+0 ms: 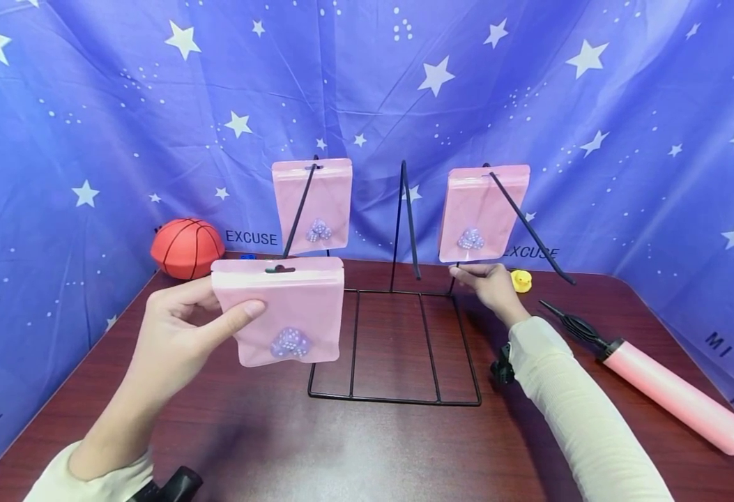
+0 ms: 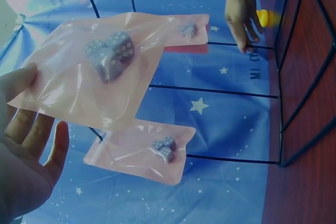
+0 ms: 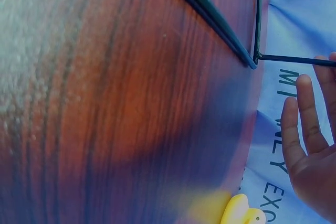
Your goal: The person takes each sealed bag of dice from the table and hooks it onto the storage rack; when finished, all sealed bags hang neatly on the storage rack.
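My left hand (image 1: pixel 181 321) holds a pink pouch (image 1: pixel 288 300) upright, pinching its left edge with the thumb in front. The pouch has a hang hole, and purple dice (image 2: pixel 110 53) show through its clear window. A black wire display rack (image 1: pixel 404 401) stands on the table. Two similar pouches hang from it: a left pouch (image 1: pixel 316 195) and a right pouch (image 1: pixel 482 202). The rack's middle hook (image 1: pixel 412 230) carries nothing. Below the right pouch, my right hand (image 1: pixel 492 286) grips the rack's right post (image 3: pixel 294 60) at the fingertips; its thumb is hidden in the right wrist view.
A red basketball-patterned ball (image 1: pixel 187 247) sits at the back left. A yellow rubber duck (image 1: pixel 521 281) is beyond the right hand. On the right lies a pink hand pump (image 1: pixel 680 397) with a black nozzle. Blue star-printed cloth (image 1: pixel 367 84) hangs behind the table (image 1: pixel 367 453).
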{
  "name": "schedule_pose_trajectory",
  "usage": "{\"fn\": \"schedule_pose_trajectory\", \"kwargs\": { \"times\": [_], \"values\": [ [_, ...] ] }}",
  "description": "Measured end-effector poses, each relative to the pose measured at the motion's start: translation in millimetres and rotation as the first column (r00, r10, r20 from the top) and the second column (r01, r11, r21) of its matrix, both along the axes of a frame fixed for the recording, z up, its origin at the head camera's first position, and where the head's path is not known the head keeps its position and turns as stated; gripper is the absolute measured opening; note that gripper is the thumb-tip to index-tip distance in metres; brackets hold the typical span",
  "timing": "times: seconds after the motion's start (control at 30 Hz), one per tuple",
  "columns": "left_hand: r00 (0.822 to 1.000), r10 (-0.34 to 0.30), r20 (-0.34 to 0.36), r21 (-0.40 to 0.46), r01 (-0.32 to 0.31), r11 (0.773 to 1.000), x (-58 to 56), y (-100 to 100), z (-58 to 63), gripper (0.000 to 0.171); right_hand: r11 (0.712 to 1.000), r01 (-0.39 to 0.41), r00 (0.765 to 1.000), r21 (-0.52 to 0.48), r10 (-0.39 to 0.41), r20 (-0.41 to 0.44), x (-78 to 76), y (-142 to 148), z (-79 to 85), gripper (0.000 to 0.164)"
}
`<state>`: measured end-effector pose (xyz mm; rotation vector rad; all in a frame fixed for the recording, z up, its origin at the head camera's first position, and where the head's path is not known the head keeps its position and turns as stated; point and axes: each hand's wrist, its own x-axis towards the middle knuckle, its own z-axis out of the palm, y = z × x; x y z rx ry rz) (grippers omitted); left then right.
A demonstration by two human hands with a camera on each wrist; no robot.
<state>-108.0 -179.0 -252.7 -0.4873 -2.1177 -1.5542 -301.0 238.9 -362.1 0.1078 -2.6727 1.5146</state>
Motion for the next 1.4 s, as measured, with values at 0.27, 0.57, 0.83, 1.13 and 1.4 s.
{"fn": "schedule_pose_trajectory", "kwargs": {
  "times": [0.27, 0.57, 0.83, 1.13, 1.4],
  "values": [
    [0.999, 0.002, 0.047, 0.038, -0.004, 0.999, -5.8, 1, 0.3, 0.026, 1.000, 0.001, 1.000, 0.000, -0.001, 0.007, -0.6, 0, -0.7, 0.049],
    [0.996, -0.031, 0.083, 0.114, 0.021, 0.993, -18.3, 1, 1.1, 0.024, 1.000, 0.002, 1.000, -0.001, -0.002, -0.001, -0.4, -1, -0.6, 0.049],
    [0.993, -0.059, 0.104, 0.126, 0.046, 0.991, -32.1, 3, 3.3, 0.025, 1.000, 0.000, 1.000, -0.005, 0.000, 0.013, -1.2, 0, -1.0, 0.051],
    [0.995, -0.011, 0.100, 0.066, 0.004, 0.998, -52.0, 7, 6.6, 0.024, 1.000, 0.010, 1.000, 0.008, -0.010, -0.011, -1.7, -1, -2.2, 0.048],
    [0.995, 0.021, 0.099, 0.048, -0.026, 0.999, -62.5, 9, 7.5, 0.025, 1.000, 0.000, 1.000, 0.025, 0.000, 0.000, -2.0, 1, -2.0, 0.048]
  ]
}}
